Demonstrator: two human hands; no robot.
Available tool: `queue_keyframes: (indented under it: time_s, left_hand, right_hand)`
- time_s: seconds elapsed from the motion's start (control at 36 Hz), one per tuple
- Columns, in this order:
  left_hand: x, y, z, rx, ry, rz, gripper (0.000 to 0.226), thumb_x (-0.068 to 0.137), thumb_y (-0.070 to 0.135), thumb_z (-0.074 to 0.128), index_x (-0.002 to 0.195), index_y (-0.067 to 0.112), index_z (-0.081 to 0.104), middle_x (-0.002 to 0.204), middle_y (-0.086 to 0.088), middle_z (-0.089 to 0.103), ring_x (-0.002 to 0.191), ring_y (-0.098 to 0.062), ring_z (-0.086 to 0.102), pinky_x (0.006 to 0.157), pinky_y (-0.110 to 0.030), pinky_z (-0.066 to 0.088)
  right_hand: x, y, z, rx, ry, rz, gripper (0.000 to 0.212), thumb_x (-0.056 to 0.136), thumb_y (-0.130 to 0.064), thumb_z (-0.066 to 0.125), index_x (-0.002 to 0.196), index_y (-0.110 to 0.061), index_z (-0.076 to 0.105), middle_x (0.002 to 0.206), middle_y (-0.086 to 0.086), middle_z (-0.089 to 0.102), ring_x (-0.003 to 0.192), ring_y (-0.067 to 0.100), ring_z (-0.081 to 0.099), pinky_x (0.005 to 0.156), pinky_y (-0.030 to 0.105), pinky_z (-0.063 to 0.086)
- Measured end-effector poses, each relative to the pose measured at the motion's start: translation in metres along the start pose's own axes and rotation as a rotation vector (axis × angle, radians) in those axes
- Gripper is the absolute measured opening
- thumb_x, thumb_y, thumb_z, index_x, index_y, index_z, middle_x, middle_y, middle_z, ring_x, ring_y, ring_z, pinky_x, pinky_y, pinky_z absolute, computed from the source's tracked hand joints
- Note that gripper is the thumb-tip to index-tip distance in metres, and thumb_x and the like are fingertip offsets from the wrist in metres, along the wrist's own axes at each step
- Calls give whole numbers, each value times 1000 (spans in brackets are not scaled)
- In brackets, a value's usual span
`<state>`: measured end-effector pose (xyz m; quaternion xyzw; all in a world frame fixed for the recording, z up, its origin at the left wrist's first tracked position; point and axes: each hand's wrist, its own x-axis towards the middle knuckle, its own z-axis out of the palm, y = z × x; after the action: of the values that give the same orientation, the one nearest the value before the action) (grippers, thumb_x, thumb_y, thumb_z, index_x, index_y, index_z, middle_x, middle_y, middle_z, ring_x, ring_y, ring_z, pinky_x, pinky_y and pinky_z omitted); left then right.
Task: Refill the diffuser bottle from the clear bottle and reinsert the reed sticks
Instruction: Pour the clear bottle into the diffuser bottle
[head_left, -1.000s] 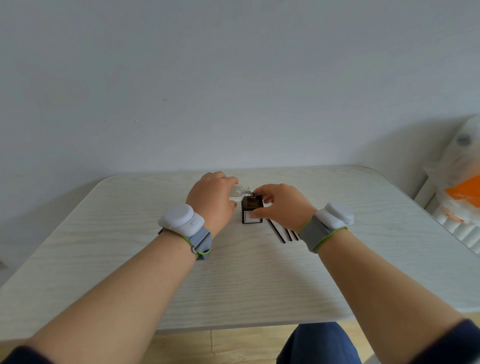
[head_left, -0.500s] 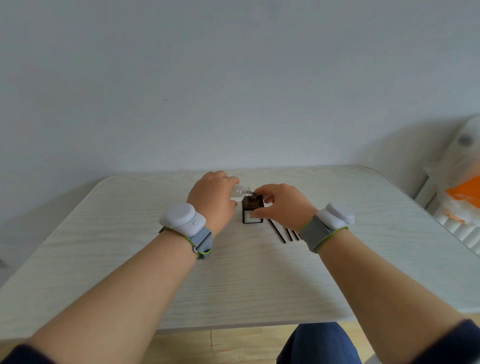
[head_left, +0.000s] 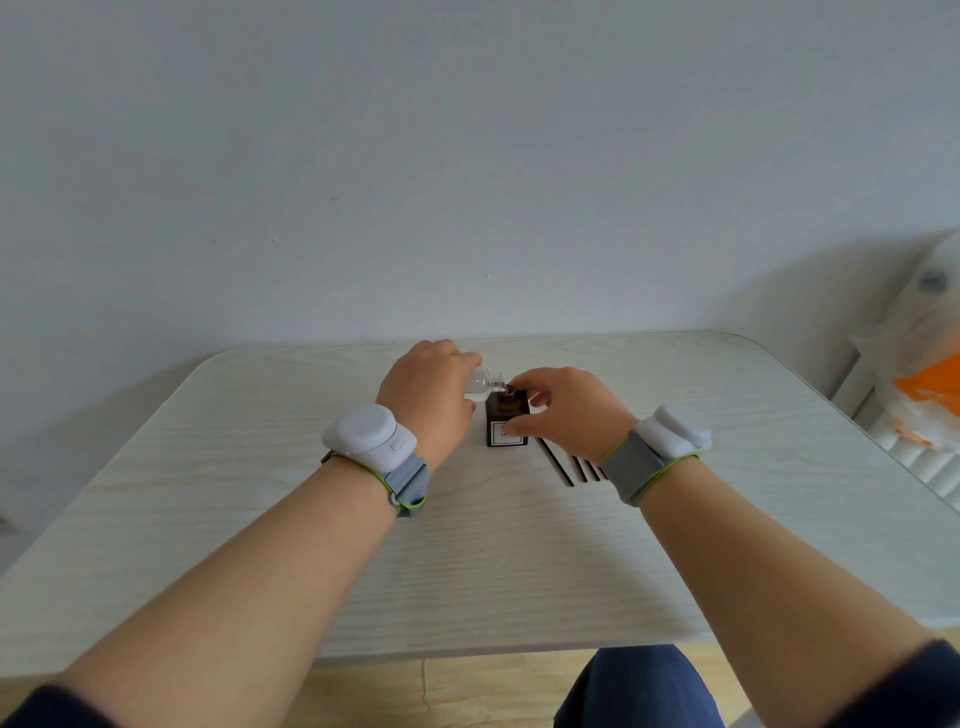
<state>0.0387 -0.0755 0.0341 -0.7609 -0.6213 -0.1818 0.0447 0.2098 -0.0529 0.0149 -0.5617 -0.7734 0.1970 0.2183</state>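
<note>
Pale wood-grain table (head_left: 260, 519) meets a plain white wall. Near the table's middle the dark, square diffuser bottle (head_left: 508, 427) stands upright, mouth up. The clear bottle (head_left: 482, 387) lies tilted almost level above it, its long axis running left to right, neck pointing right at the diffuser's mouth. The left hand (head_left: 434, 400) curls round the clear bottle's body. The right hand (head_left: 563, 410) pinches the diffuser bottle, thumb on its label. Dark reed sticks (head_left: 569, 467) lie flat just right of it, partly under the right wrist.
</note>
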Motion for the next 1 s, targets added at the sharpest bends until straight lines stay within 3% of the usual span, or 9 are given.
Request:
queue_keyframes:
  time_s: [0.53, 0.72, 1.0]
  left_hand:
    - [1, -1, 0, 29, 0, 21, 45, 89, 22, 61, 132, 21, 52, 124, -2, 56, 120, -23, 46, 95, -34, 40]
    - [2, -1, 0, 44, -4, 28, 42, 88, 22, 61, 130, 20, 53, 122, -2, 57, 118, -24, 46, 93, -34, 41]
    - [2, 0, -1, 53, -2, 42, 40, 89, 21, 61, 128, 19, 55, 122, -2, 57, 118, -24, 47, 92, -33, 41]
  right_hand:
    - [-1, -2, -1, -3, 0, -4, 50, 77, -34, 74, 125, -26, 60, 96, -13, 57, 98, 9, 58, 82, 22, 44]
    - [0, -1, 0, 3, 8, -12, 50, 76, -34, 74, 123, -25, 61, 108, -7, 66, 99, 10, 59, 82, 23, 44]
    - [1, 0, 0, 11, 3, -10, 50, 77, -35, 74, 123, -26, 60, 106, -9, 64, 101, 10, 58, 82, 22, 43]
